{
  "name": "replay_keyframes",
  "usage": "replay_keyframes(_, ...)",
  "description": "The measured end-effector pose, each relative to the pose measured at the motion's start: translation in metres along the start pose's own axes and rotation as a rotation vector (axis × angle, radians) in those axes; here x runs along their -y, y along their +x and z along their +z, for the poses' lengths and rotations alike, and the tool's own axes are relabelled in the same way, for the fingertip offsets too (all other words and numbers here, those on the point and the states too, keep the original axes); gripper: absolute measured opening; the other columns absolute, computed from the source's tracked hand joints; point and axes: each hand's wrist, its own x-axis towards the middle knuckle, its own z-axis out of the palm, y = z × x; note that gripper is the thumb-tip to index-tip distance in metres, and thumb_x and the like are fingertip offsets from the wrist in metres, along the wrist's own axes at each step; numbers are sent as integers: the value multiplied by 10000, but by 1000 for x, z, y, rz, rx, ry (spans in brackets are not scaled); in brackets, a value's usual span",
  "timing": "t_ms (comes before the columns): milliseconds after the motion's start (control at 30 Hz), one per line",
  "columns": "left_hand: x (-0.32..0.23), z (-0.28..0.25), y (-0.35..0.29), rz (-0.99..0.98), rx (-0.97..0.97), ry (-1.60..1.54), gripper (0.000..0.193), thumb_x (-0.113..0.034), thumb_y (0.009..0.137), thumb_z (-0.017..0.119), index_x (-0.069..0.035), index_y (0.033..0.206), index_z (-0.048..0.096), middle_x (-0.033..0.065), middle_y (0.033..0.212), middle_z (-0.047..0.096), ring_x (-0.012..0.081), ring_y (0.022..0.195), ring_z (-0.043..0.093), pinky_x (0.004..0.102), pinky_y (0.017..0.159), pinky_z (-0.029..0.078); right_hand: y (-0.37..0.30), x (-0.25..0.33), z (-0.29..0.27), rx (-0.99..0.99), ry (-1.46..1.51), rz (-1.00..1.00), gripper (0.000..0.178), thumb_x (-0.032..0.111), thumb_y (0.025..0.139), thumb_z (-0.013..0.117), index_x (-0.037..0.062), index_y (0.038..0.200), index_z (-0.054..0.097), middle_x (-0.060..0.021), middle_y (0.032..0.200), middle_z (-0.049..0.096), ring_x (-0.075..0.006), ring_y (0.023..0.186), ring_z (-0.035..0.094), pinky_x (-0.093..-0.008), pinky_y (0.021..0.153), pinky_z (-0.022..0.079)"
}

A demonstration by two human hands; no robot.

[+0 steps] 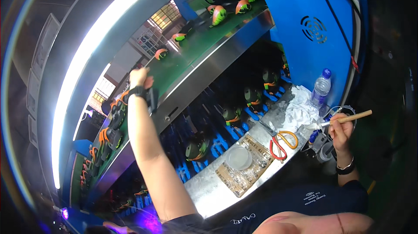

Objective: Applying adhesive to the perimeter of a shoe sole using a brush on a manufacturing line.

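The right hand (341,130) is clenched on a light, stiff wooden-handled brush (348,118), best held mid-handle, over a small dark pot (324,144) at the steel surface (209,190) edge. The left hand (140,79) reaches to the upper green conveyor (191,51), seemingly closed on a black shoe (151,99). Red-and-yellow scissors (281,143), white rags (298,110) and a clear plastic bottle (321,88) crowd nearby.
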Motion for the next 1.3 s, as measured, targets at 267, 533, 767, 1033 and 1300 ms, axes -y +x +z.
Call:
replay_keyframes(267, 168, -109, 105, -22, -247, 764, 468, -418, 771, 493, 41, 765, 587, 169, 611, 598, 246, 478, 589, 349, 450, 494, 3, -13, -2, 22, 45, 39, 102, 97, 814, 477, 5, 857, 461, -19, 608, 421, -39, 440, 340, -150, 388, 266)
replay_keyframes(533, 110, -71, 71, -108, -10, 774, 396, -333, 668, 572, 9, 867, 586, 147, 740, 591, 248, 604, 578, 331, 555, 468, -2, -22, 6, -63, 2, 55, 122, 117, 809, 489, 3, 845, 466, -12, 579, 422, -33, 428, 342, -144, 385, 260)
replay_keyframes(767, 78, -114, -9, 9, -71, -55, 307, -3, 577, 550, 62, 876, 561, 121, 714, 561, 207, 591, 561, 300, 496, 453, 6, -33, 19, 29, 68, 141, 130, 120, 796, 505, -5, 827, 484, -15, 582, 439, -40, 429, 359, -158, 386, 273)
replay_keyframes(1033, -6, -63, -138, 820, -18, 1109, 439, -84, 560, 574, -39, 992, 507, 182, 867, 458, 334, 851, 484, 381, 746, 415, 1, -38, 44, 126, 109, 187, 147, 130, 795, 521, -13, 817, 496, -22, 572, 459, -40, 425, 372, -160, 384, 283)
replay_keyframes(1300, -2, -33, -94, 182, 243, 894, 1087, -517, 507, 726, 209, 1112, 189, 310, 1051, 464, 328, 997, 498, 316, 835, 404, -24, -18, 37, 145, 154, 199, 130, 107, 794, 520, -16, 830, 501, -16, 577, 458, -42, 434, 378, -160, 387, 288)
